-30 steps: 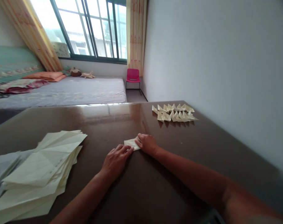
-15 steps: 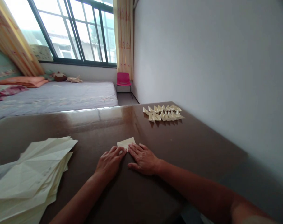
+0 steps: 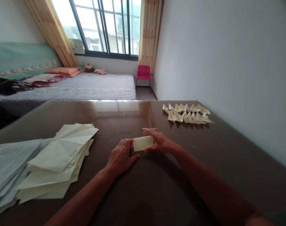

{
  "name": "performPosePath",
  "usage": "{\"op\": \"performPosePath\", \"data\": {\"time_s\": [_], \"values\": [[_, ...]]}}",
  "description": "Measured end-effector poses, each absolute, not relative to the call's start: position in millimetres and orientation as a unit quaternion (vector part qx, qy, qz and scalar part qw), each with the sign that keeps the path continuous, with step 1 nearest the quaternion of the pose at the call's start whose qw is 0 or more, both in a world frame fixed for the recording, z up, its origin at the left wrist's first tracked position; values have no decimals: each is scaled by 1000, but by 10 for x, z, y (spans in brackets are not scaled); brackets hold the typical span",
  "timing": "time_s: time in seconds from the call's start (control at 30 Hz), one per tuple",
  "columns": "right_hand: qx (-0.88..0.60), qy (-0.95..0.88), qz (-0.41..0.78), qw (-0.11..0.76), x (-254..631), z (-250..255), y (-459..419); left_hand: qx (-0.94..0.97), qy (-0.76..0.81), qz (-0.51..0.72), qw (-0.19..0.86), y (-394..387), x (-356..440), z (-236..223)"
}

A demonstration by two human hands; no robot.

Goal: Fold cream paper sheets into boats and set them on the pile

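A small cream folded paper [image 3: 143,143], now a neat rectangle, is between my two hands over the brown table. My left hand [image 3: 120,158] is at its left edge, fingertips touching the corner, with the thumb stretched out apart below the paper. On the other side, my right hand [image 3: 163,142] has its thumb at the lower right corner and its fingers raised over the upper edge, gripping the right end. Whether the paper lies flat or is slightly lifted, I cannot tell.
Creased cream sheets [image 3: 60,153] lie in a loose pile at the left, beside greyish printed sheets [image 3: 11,166]. Several pointed folded paper pieces [image 3: 187,114] stand in two rows at the far right of the brown table [image 3: 143,194], near the white wall [image 3: 216,62].
The view has swung left. My hands, pressing on the paper before, have moved apart to its two ends. The paper now shows as a straight rectangle rather than an angled piece.
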State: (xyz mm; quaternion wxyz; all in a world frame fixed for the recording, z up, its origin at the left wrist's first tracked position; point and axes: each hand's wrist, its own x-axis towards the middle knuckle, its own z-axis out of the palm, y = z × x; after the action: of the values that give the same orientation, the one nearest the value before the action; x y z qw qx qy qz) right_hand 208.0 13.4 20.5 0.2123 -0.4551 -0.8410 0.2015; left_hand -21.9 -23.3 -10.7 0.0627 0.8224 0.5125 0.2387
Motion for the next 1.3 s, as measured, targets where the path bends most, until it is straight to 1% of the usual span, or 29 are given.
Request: {"op": "performPosePath", "data": {"time_s": [0.1,0.2,0.27,0.37,0.43,0.5,0.57,0.63,0.7,0.73,0.77,0.8,0.83,0.93,1.0,1.07,1.13,1.2,1.23,1.3], "values": [[-413,-858,208,223,2055,133,129,836,485,248,72,-201,-223,-142],[-403,-853,188,274,2091,46,138,851,447,265,78,-153,-254,-138],[-397,-845,200,296,2113,3,153,862,425,270,64,-133,-280,-116],[-361,-824,288,327,2104,-8,145,862,430,269,15,-145,-304,-65],[-348,-783,361,368,2073,21,118,858,430,280,9,-179,-294,-37],[-366,-716,414,426,2033,57,94,846,430,313,53,-221,-258,-27],[-383,-642,472,467,1994,77,89,805,453,360,131,-252,-204,-38],[-380,-587,538,471,1965,62,107,742,492,395,227,-258,-157,-61],[-383,-556,579,458,1954,13,139,691,506,399,327,-237,-138,-84],[-392,-546,585,454,1955,-19,157,677,506,395,360,-220,-142,-92],[-404,-537,587,451,1961,-54,176,673,507,393,368,-202,-155,-98],[-417,-529,588,447,1970,-88,193,683,509,391,348,-185,-173,-100],[-430,-523,587,444,1981,-121,209,706,511,387,300,-173,-194,-99],[-455,-528,572,431,2010,-198,247,809,474,334,97,-170,-250,-80],[-460,-554,558,413,2015,-220,258,864,418,279,9,-184,-266,-63],[-471,-600,513,394,2008,-206,252,896,376,232,-31,-191,-269,-54],[-492,-665,398,396,1992,-149,220,910,362,196,-43,-181,-267,-60],[-473,-748,263,384,1968,-62,165,913,367,175,-39,-158,-265,-78],[-440,-793,217,361,1954,-16,131,912,371,170,-36,-147,-263,-88],[-358,-870,183,285,1926,55,64,913,372,167,-31,-134,-258,-103]]}}
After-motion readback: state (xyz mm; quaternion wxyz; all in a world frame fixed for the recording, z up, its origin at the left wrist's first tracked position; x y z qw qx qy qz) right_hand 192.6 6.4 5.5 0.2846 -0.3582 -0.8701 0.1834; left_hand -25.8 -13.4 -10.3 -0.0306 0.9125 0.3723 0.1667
